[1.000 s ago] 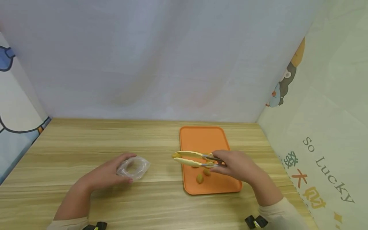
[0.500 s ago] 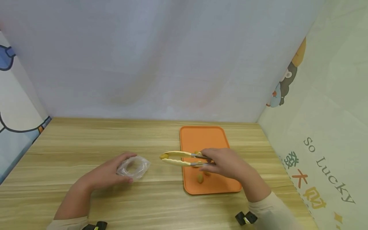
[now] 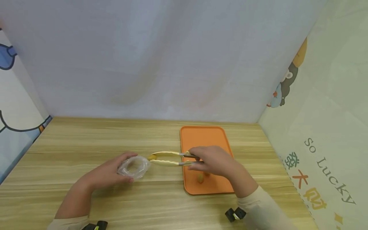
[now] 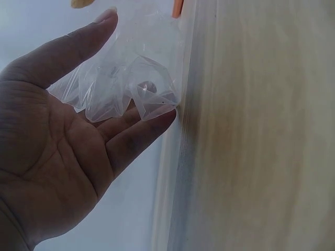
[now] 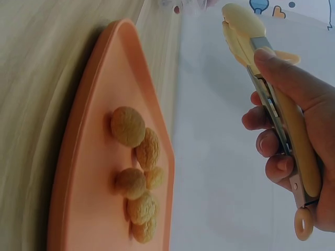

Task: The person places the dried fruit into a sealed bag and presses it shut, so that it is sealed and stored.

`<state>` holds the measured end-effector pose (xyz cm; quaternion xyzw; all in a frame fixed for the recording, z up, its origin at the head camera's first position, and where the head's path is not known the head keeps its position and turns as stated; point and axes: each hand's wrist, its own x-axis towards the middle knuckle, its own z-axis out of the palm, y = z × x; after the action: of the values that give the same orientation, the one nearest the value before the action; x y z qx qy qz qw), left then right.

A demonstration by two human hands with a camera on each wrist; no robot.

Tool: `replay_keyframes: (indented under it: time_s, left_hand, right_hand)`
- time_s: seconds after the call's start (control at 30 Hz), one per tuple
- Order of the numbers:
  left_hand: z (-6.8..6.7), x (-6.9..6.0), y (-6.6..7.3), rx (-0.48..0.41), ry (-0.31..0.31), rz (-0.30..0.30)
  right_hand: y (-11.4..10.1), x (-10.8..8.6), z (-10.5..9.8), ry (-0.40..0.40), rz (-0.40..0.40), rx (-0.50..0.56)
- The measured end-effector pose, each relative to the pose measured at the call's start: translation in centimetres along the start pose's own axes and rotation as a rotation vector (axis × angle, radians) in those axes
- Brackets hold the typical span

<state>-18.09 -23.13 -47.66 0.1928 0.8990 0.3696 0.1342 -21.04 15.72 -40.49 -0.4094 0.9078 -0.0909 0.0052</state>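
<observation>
Tongs, gripped in the right hand, reach beyond the left edge of the tray, pinching one ball just beside the bag, which the left hand holds between thumb and fingers.

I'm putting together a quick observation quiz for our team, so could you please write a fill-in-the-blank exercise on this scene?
1. The right hand grips a pair of pale-yellow ____.
2. The left hand is curled around a clear plastic ____.
3. Several round pieces lie on a tray coloured ____.
4. In the head view, the tray lies to the ____ of the left hand.

Missing words: tongs; bag; orange; right.
</observation>
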Motion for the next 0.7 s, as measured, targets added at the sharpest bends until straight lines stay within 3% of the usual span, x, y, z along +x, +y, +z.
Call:
replay_keyframes:
  time_s: [0.4,0.7]
  left_hand:
    - [0.3,0.1,-0.4,-0.034,-0.020,-0.045]
    - [0.3,0.2,-0.7,-0.015,-0.020,-0.041]
  right_hand:
    - [-1.1,1.6,0.4,0.010,-0.057,-0.019]
    - [-2.1,2.6,0.4,-0.014,-0.057,-0.036]
